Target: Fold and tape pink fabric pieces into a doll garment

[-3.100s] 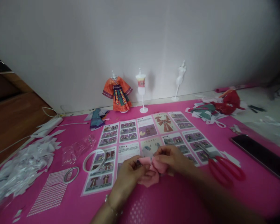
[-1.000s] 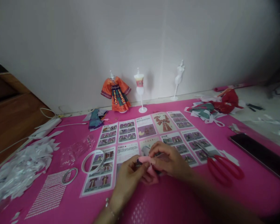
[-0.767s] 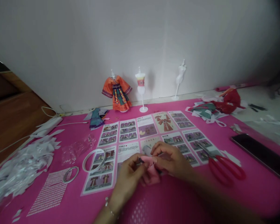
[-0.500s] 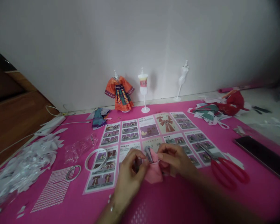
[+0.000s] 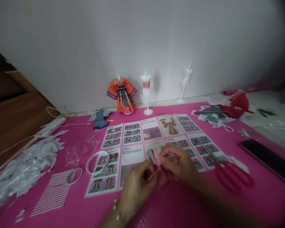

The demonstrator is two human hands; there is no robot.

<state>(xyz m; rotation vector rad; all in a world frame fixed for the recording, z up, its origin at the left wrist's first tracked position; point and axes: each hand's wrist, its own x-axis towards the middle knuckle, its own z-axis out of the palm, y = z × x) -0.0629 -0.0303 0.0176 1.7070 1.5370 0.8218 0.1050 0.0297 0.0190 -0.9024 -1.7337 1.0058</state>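
A small piece of pink fabric (image 5: 163, 177) with a grey-blue part is held between my two hands, above the front of the printed instruction sheet (image 5: 133, 158). My left hand (image 5: 139, 183) pinches its near left edge between thumb and fingers. On the other side my right hand (image 5: 178, 161) is closed on the upper right edge, fingertips together. Part of the fabric is hidden behind the fingers. Red-handled scissors (image 5: 230, 175) lie right of my right hand, blades over the sheet. A white tape ring (image 5: 87, 166) rests on the sheet's left edge.
Along the wall stand a mannequin in an orange robe (image 5: 122, 95), one with a pink band (image 5: 146, 90) and a bare one (image 5: 187, 79). Fabric scraps (image 5: 228, 110) and a black phone (image 5: 266, 161) lie right; white scraps (image 5: 21, 167) and a gem sheet (image 5: 52, 193) left.
My left hand has moved slightly down and right, its fingers now folded over the fabric's near edge. The pink fabric is turned and more bunched. My right hand has shifted only slightly.
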